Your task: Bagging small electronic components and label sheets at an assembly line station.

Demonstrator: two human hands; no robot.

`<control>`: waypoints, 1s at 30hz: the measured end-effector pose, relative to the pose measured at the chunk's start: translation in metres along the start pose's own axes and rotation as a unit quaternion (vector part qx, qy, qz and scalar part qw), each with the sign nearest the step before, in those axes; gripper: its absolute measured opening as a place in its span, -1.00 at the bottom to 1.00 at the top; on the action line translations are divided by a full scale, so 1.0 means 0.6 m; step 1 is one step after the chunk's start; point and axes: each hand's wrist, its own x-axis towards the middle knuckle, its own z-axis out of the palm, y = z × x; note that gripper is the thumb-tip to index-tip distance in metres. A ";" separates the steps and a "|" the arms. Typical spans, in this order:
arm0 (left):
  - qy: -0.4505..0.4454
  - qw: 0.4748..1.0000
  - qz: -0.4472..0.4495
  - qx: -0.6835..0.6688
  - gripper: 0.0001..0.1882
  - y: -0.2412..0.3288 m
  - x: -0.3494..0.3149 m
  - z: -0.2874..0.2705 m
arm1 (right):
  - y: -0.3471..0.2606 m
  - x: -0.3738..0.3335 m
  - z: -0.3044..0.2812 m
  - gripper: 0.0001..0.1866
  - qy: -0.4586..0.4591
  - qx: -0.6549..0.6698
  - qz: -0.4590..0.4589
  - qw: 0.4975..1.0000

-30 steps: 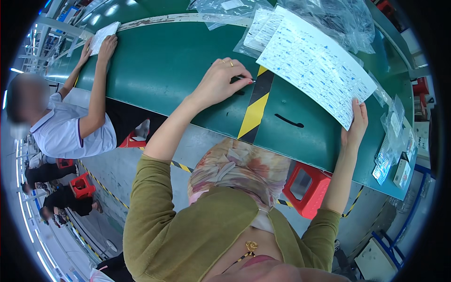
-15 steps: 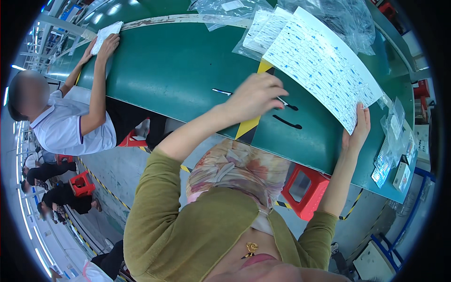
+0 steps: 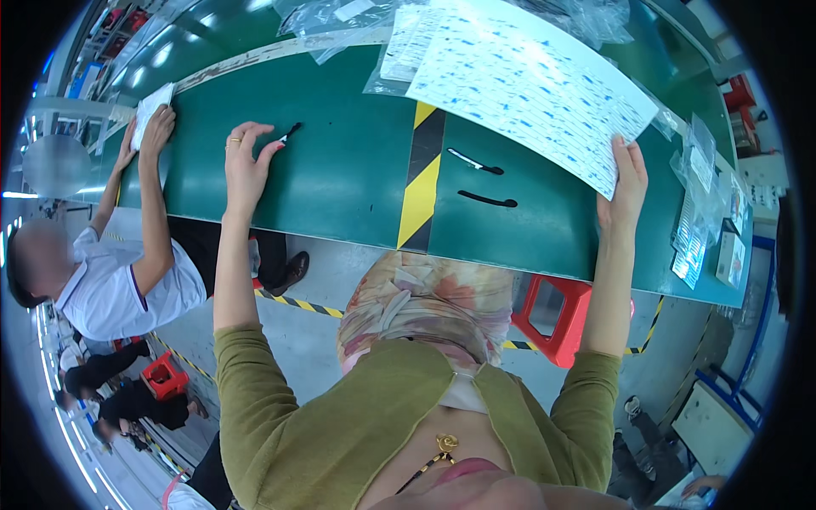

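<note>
My right hand (image 3: 625, 174) pinches the near right corner of a large, slightly curved white sheet (image 3: 527, 89) covered in fine lines and blue marks. On the green table my left hand (image 3: 247, 166) is open, thumb and fingers apart. A small thin strip (image 3: 292, 133), black with a pale part, lies right by the thumb tip; whether they touch I cannot tell. Between my hands, right of the yellow-black tape, lie two slim black strips with rounded ends: the farther strip (image 3: 476, 161) has a pale stretch, the nearer strip (image 3: 487, 199) is all black.
Clear plastic bags (image 3: 586, 19) and smaller printed sheets (image 3: 403, 44) lie at the far side. More packets (image 3: 693, 204) and a small box (image 3: 731, 255) sit at the right end. A co-worker (image 3: 140, 276) handles a white pad (image 3: 153, 115) at left. A red stool (image 3: 557, 319) stands below the table.
My left hand has moved left from above the tape, and its fingers have spread. A strip that showed beside that hand now lies farther left. My right hand still holds the sheet.
</note>
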 end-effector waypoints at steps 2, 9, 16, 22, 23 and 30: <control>0.021 0.999 0.018 -0.030 -0.66 0.039 0.020 -0.006 | 0.000 -0.002 0.013 -0.74 -0.015 -0.002 0.012 1.000; -0.183 0.681 -0.200 -0.680 -0.44 0.244 0.139 0.070 | -0.017 -0.007 0.055 -0.80 -0.052 -0.018 0.019 0.998; -0.199 0.690 -0.274 -0.639 -0.67 0.261 0.190 0.146 | -0.045 0.034 0.054 -0.44 -0.036 -0.161 -0.111 0.980; -0.218 0.719 -0.284 -0.595 -0.62 0.252 0.203 0.186 | -0.027 0.072 0.030 -0.53 -0.091 -0.185 -0.110 0.972; -0.222 0.719 -0.281 -0.596 -0.62 0.249 0.206 0.190 | -0.020 0.075 0.025 -0.54 -0.097 -0.187 -0.108 0.972; 0.119 0.959 0.179 -0.182 -0.48 0.309 0.222 0.149 | -0.019 0.077 0.023 -0.56 -0.078 -0.212 -0.097 0.969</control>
